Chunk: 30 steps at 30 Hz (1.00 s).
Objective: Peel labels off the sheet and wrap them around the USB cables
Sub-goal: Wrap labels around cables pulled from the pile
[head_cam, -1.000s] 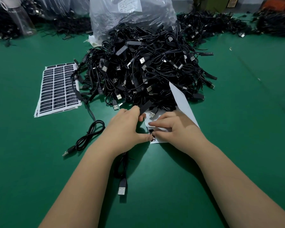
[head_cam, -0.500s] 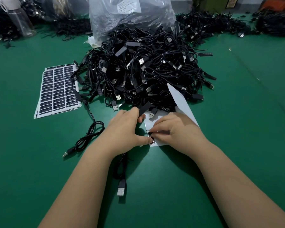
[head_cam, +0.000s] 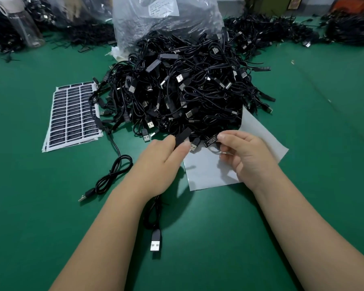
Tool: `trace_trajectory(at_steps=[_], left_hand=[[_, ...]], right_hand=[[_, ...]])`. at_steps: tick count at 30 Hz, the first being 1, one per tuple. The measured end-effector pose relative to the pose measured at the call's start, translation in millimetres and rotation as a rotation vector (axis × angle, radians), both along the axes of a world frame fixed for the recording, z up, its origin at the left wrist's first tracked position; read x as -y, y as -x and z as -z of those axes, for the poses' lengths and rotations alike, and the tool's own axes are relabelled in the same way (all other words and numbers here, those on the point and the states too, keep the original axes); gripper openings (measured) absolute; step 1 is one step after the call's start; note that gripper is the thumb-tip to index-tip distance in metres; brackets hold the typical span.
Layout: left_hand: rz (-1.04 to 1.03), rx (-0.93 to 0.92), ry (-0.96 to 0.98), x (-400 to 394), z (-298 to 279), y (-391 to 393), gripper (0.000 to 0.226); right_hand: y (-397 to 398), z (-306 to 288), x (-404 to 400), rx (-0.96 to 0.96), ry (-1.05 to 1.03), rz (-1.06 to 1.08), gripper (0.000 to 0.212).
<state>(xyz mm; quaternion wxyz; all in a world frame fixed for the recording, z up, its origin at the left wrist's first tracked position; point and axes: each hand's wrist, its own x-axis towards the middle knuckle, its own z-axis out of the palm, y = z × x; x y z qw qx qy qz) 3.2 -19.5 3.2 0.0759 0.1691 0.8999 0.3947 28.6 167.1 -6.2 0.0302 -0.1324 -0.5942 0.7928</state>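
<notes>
lifted off the sheet (head_cam: 210, 171) — label (head_cam: 211, 141) in right hand (head_cam: 246, 156) slants up-right.

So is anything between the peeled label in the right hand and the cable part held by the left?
Nothing visible. The label pinched by the right hand faces the black cable block in the left hand across an open gap.

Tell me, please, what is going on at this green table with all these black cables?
A person is labelling USB cables. The right hand pinches a black label just lifted off the now bare backing sheet. The left hand holds a black cable module, its USB plug trailing towards the person. A full label sheet stack lies left of the cable pile.
</notes>
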Motion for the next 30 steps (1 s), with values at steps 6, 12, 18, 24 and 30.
trace_trajectory(at_steps=[6, 12, 18, 24, 30], left_hand=[[-0.108, 0.17, -0.22, -6, 0, 1, 0.034], [-0.02, 0.465, -0.441, -11, 1, -2, 0.022], [-0.113, 0.533, -0.547, -17, 3, -4, 0.016], [-0.276, 0.652, -0.764, -24, 3, -5, 0.009], [-0.311, 0.641, -0.896, -29, 6, -7, 0.031]], right_hand=[[4, 2, 0, 0.03, 0.165, 0.029, 0.006], [6, 0, 0, 0.085, 0.253, 0.099, 0.015], [7, -3, 1, 0.108, 0.299, 0.128, 0.02], [6, -2, 0, 0.103, 0.292, 0.121, 0.023], [5, 0, 1, 0.077, 0.247, 0.046, 0.019]])
